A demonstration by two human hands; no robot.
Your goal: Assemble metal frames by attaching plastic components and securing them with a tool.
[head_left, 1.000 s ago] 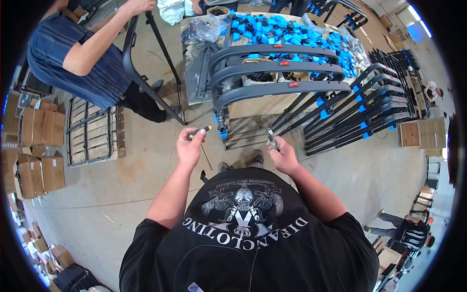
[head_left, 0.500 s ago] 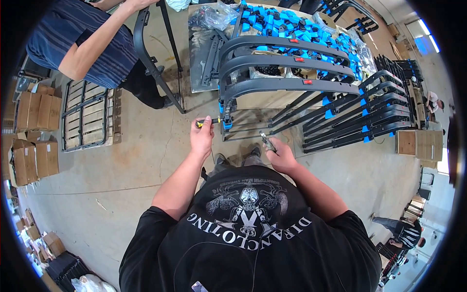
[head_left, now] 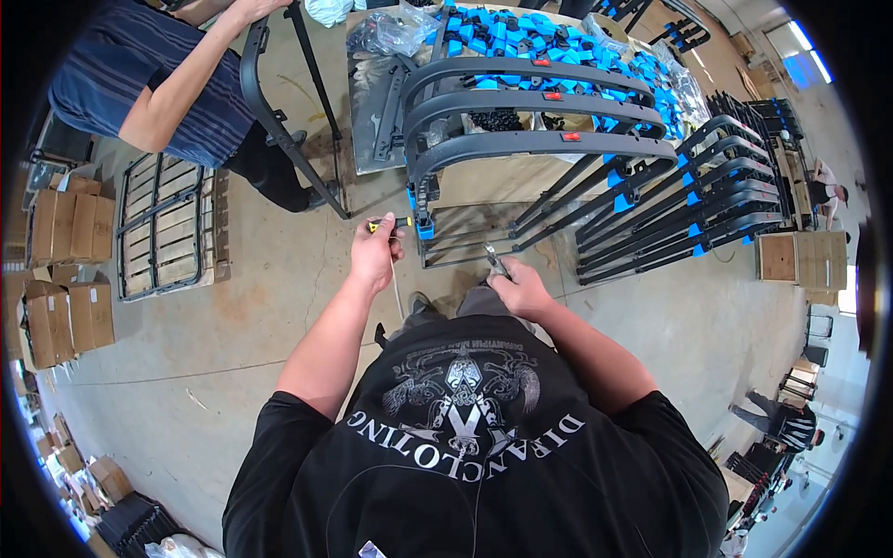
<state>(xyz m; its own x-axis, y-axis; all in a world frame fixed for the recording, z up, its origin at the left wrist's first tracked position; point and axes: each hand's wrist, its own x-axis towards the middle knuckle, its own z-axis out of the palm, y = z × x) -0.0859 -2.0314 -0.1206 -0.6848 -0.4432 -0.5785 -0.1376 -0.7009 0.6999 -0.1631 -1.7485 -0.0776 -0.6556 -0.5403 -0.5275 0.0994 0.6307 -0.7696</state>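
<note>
My left hand (head_left: 374, 256) is closed round a small black-and-yellow hand tool (head_left: 402, 222), whose kind I cannot make out. Its end points right, toward a blue plastic end piece (head_left: 424, 229) low on the nearest black tubular frame (head_left: 549, 141); I cannot tell if they touch. A thin pale cord or strip (head_left: 397, 286) hangs below this hand. To the right, my right hand (head_left: 523, 286) grips what look like pliers (head_left: 495, 260), metal tip pointing up and left. Several curved black frames stand in a row ahead, some with small red labels.
A table (head_left: 374, 160) behind the frames carries many blue and black plastic parts (head_left: 521, 42). At the upper left a co-worker (head_left: 186, 102) holds another black frame (head_left: 270, 116). More frames (head_left: 716, 200) lean at right. Cardboard boxes (head_left: 70, 228) and a pallet (head_left: 167, 223) stand left.
My view has shifted slightly, and the frames sit a little further left. My right hand has come closer to my body with the pliers. The pale strip now shows below my left hand.
</note>
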